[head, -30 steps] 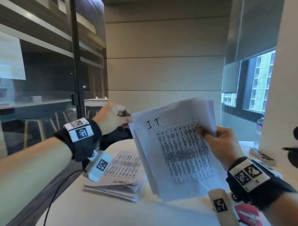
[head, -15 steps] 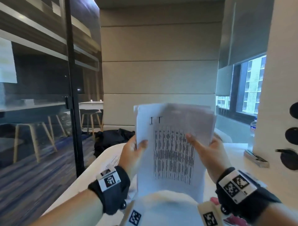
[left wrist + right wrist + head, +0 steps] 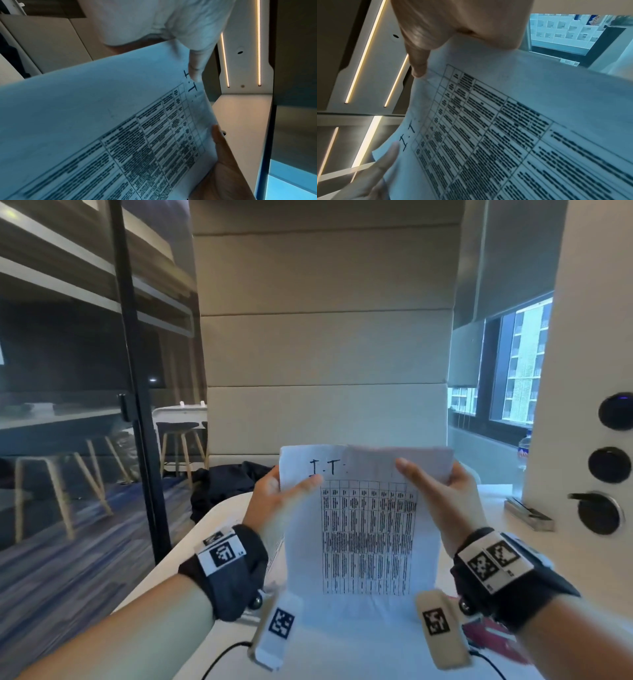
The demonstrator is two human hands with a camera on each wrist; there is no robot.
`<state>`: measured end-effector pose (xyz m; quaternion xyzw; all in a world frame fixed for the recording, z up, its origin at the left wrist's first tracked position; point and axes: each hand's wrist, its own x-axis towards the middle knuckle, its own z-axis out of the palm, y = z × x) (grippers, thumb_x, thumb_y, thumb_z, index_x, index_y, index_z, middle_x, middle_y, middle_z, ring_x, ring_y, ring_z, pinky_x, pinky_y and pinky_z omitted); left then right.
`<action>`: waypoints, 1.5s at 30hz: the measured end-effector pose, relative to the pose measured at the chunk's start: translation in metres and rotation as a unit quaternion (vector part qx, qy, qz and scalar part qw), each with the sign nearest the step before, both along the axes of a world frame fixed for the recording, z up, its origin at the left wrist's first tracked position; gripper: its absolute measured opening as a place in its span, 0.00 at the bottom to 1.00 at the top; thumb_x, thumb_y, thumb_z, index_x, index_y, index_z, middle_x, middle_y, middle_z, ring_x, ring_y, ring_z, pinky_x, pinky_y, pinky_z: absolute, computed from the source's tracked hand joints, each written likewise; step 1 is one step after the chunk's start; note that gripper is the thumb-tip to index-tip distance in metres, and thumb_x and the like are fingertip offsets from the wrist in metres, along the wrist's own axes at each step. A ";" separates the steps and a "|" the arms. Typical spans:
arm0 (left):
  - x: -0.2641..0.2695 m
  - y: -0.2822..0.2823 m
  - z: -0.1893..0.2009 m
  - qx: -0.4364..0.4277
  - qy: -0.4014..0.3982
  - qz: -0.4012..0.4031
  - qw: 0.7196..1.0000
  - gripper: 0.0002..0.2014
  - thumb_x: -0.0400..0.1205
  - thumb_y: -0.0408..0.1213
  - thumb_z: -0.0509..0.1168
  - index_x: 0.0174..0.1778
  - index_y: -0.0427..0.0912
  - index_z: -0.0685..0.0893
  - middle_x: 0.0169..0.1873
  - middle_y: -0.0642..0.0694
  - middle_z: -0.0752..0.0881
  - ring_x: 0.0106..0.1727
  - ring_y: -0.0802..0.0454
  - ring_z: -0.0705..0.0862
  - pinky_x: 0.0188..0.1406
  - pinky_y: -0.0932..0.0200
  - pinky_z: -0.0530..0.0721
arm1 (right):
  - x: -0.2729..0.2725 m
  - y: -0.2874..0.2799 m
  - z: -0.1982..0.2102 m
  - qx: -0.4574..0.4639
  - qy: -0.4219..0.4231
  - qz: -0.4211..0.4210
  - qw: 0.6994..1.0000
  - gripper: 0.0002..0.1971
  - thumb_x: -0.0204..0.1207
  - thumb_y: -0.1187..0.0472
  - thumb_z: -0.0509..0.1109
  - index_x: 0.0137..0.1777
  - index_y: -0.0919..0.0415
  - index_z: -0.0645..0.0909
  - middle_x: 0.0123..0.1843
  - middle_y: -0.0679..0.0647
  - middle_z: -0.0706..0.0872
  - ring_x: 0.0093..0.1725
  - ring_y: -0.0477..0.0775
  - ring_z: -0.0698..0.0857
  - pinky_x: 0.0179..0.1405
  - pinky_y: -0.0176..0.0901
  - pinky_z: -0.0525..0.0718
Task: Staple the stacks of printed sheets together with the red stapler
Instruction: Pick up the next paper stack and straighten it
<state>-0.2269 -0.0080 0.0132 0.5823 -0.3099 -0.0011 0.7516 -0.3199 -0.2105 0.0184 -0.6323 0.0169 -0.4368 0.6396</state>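
I hold a stack of printed sheets [image 3: 363, 542] upright in front of me, with a printed table and a handwritten "I.T." at its top. My left hand [image 3: 281, 494] pinches its upper left edge, thumb on the front. My right hand [image 3: 435, 487] pinches the upper right edge the same way. The right wrist view shows the stack [image 3: 505, 128] close up, my right thumb [image 3: 418, 67] at the table's corner. The left wrist view is filled by the stack [image 3: 102, 128]. The red stapler [image 3: 489, 635] lies on the white table [image 3: 219, 522], mostly hidden below my right wrist. A sliver of another printed stack [image 3: 275, 556] shows behind my left wrist.
A glass wall with a dark frame [image 3: 137, 371] runs along the left, with stools [image 3: 178, 440] beyond it. A dark bag [image 3: 222, 487] lies past the table's far end. On the right are a small metal box [image 3: 527, 513], a water bottle [image 3: 524, 450] and wall knobs [image 3: 609, 463].
The stack has turned from tilted to upright and squared. My left hand moved from a fist at the top left corner to a pinch on the left edge. Both hands sit lower.
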 end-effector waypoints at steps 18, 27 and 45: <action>-0.003 -0.003 -0.008 -0.010 -0.020 0.073 0.997 0.06 0.79 0.33 0.69 0.46 0.49 0.88 0.40 0.56 0.92 0.42 0.55 0.87 0.54 0.51 0.83 | -0.005 0.006 0.008 -0.015 0.021 -0.003 1.000 0.06 0.72 0.59 0.78 0.36 0.58 0.86 0.25 0.43 0.85 0.23 0.40 0.79 0.24 0.31 0.77; -0.007 -0.008 -0.081 0.055 0.118 0.023 0.991 0.25 0.69 0.51 0.75 0.61 0.46 0.84 0.56 0.46 0.89 0.60 0.42 0.86 0.67 0.36 0.77 | -0.006 -0.015 -0.060 -0.129 0.308 0.015 0.943 0.20 0.66 0.46 0.80 0.44 0.63 0.84 0.34 0.52 0.85 0.31 0.50 0.80 0.30 0.32 0.78; -0.001 -0.003 -0.085 0.137 0.086 0.091 0.983 0.10 0.80 0.49 0.66 0.50 0.49 0.86 0.48 0.50 0.89 0.50 0.47 0.86 0.57 0.50 0.81 | -0.020 -0.081 -0.039 -0.309 0.418 -0.113 0.847 0.21 0.83 0.46 0.57 0.34 0.59 0.77 0.24 0.54 0.79 0.25 0.57 0.79 0.24 0.40 0.73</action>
